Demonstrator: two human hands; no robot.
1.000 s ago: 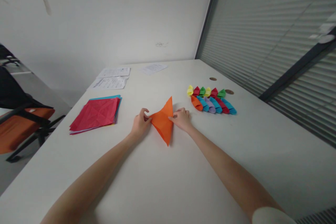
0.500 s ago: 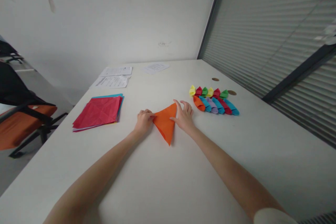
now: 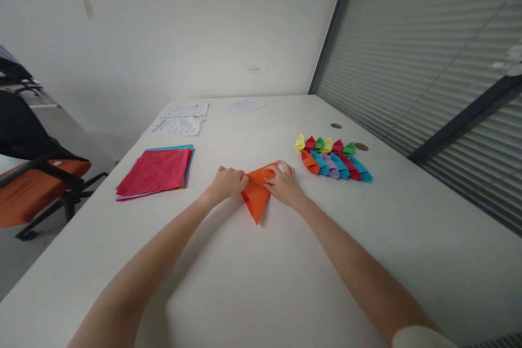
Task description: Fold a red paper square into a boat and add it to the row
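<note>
An orange cloth napkin (image 3: 256, 202), folded to a triangle with its point towards me, is between my two hands on the white table. My left hand (image 3: 229, 181) is closed on its left corner, thumb on top and fingers curled. My right hand (image 3: 284, 184) grips the right corner, with the thumb and bent fingers on the fabric. The left side of the napkin is bent inward, and part of the upper edge lies under my right fingers.
Folded napkins in several colours (image 3: 334, 166) lie in two rows at the right. A stack of flat napkins, red on top (image 3: 157, 172), is at the left. Printed sheets (image 3: 175, 126) lie farther back. An orange-seated chair (image 3: 44, 185) stands beyond the left edge.
My left hand has moved right, carrying the napkin's left corner inward. My right fingers have curled down onto the fabric, and the triangle looks narrower.
</note>
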